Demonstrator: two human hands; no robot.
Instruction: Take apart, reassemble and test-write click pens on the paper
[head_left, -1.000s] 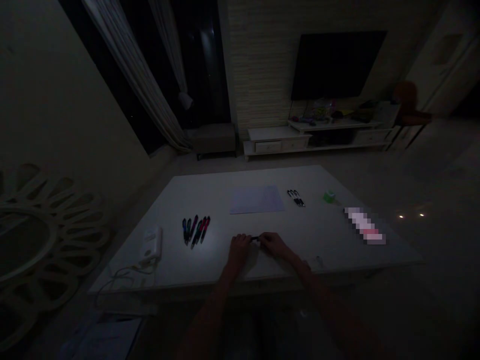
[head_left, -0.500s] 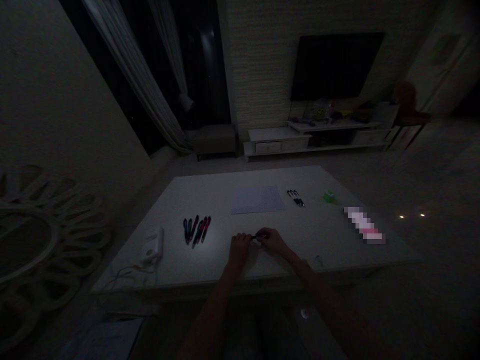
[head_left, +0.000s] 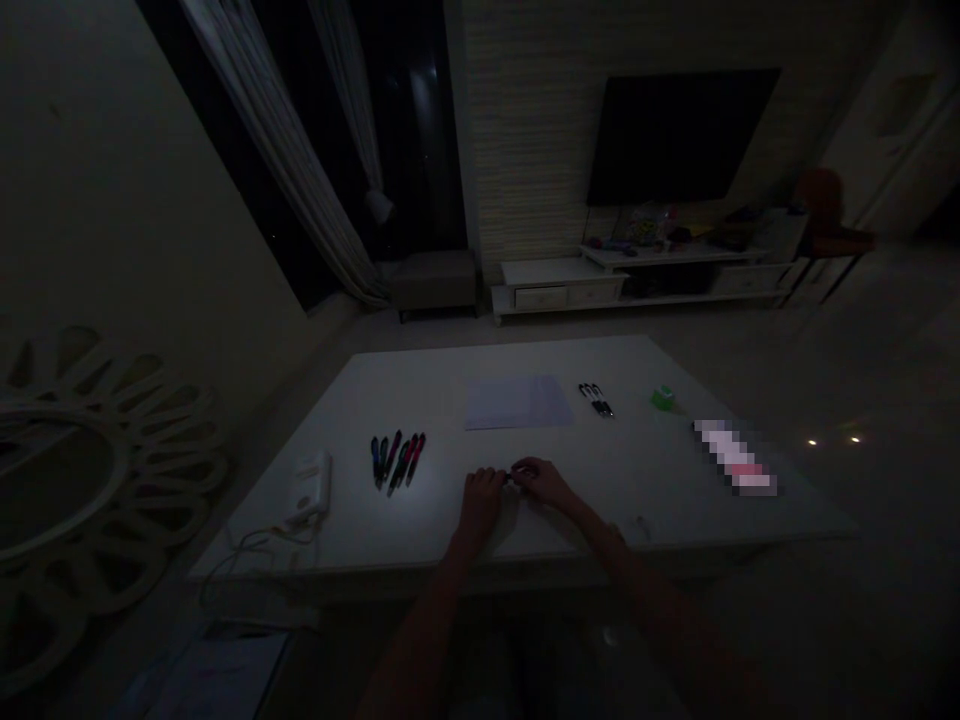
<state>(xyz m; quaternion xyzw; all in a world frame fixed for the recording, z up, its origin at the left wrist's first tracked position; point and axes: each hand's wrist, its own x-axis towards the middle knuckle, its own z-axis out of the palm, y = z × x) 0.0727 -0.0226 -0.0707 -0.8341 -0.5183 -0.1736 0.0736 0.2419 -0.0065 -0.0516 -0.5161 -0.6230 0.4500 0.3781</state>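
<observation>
My left hand (head_left: 482, 496) is at the near middle of the table, its fingers closed round a dark pen (head_left: 508, 477). From the other side my right hand (head_left: 541, 482) pinches the same pen, thumb and fingertips together. Only a short dark stretch shows between the two hands; the fingers hide the remainder. Beyond them lies a pale sheet of paper (head_left: 517, 402). Several dark pens with coloured parts (head_left: 397, 460) lie side by side to the left. A small group of black and white pens (head_left: 596, 400) rests right of the paper.
The room is dim. On the white table (head_left: 442, 530) are a white power strip (head_left: 310, 487) with cables at the left, a small green object (head_left: 662, 399) at the right, and a blurred-out pinkish thing (head_left: 733, 457) by the right edge. A TV bench (head_left: 562, 285) stands beyond.
The view has shifted slightly. Both hands stay together on the pen, and a little less of it shows between them.
</observation>
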